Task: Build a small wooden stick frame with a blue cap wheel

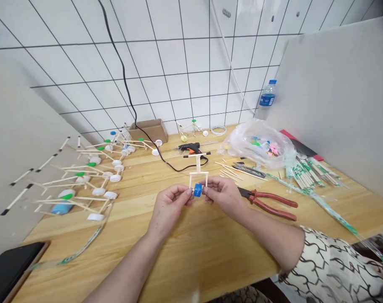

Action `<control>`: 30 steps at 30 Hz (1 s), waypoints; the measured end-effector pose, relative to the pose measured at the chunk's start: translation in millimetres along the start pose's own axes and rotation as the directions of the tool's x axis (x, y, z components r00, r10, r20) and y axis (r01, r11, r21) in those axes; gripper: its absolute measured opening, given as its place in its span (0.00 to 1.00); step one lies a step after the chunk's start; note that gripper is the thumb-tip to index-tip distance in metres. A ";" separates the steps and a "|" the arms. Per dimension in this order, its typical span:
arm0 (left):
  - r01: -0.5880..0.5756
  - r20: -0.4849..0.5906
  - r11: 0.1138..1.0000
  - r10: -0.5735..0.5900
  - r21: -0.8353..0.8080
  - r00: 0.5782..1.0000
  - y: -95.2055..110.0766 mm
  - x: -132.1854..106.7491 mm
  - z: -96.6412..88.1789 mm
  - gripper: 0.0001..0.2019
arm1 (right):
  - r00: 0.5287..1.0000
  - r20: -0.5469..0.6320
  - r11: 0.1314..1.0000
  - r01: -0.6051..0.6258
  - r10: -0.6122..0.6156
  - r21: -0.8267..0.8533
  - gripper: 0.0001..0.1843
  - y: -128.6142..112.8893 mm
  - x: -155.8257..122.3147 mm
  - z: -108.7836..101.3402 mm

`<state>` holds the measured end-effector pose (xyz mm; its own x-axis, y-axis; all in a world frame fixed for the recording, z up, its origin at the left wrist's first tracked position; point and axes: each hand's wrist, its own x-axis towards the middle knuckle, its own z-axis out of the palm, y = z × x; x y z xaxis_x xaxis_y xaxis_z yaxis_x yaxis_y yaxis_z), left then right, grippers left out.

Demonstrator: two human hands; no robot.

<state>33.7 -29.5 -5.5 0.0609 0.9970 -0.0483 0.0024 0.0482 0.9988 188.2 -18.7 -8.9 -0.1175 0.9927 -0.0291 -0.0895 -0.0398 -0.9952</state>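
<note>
Both my hands hold a small wooden stick frame point(198, 170) shaped like a fork, with a black-tipped crossbar at its top. Between the two prongs sits a blue bottle cap point(198, 190). My left hand point(171, 205) pinches the left prong's lower end beside the cap. On the other side, my right hand point(223, 194) pinches the right prong's end with thumb and fingers. Pliers with red handles point(275, 203) lie just right of my right hand. Behind the frame rests a black and orange glue gun point(191, 147).
Several stick models with cap wheels point(90, 179) line the left side; another model point(193, 129) stands by the wall. Thread snips point(250, 169), loose sticks point(231, 171), a plastic bag point(257, 141), wrapped sticks point(311, 170) and a bottle point(267, 99) are at right. A phone point(16, 269) lies front left.
</note>
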 end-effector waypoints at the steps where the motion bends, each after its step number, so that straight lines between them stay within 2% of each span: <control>1: -0.011 -0.003 1.000 0.011 0.025 1.000 -0.1 -0.2 0.3 0.09 | 1.000 0.000 1.000 0.005 -0.005 0.001 0.08 1.0 1.0 -0.1; 6: -0.038 0.001 0.994 0.038 0.101 0.999 -1.2 0.1 0.2 0.08 | 1.000 0.017 1.000 -0.024 0.024 0.006 0.09 3.6 5.4 -1.0; 12: -0.016 -0.024 0.995 0.019 0.098 1.000 -2.6 1.9 -1.4 0.09 | 0.991 0.112 0.998 -0.066 0.067 -0.010 0.08 -1.9 8.3 -5.0; 18: -0.017 -0.028 0.996 0.019 0.082 0.999 -5.2 3.3 -2.3 0.10 | 0.987 0.115 0.993 -0.113 0.114 -0.020 0.08 -3.8 9.8 -5.9; 30: -0.007 -0.030 1.000 0.008 0.005 1.000 -6.4 2.8 3.0 0.10 | 0.990 0.091 0.993 -0.106 0.110 -0.044 0.07 -5.3 8.2 -4.7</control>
<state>36.9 -27.2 -12.0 0.0309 0.9987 -0.0407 0.0072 0.0404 0.9992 192.4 -9.8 -4.4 -0.2163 0.9677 -0.1299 -0.0329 -0.1402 -0.9896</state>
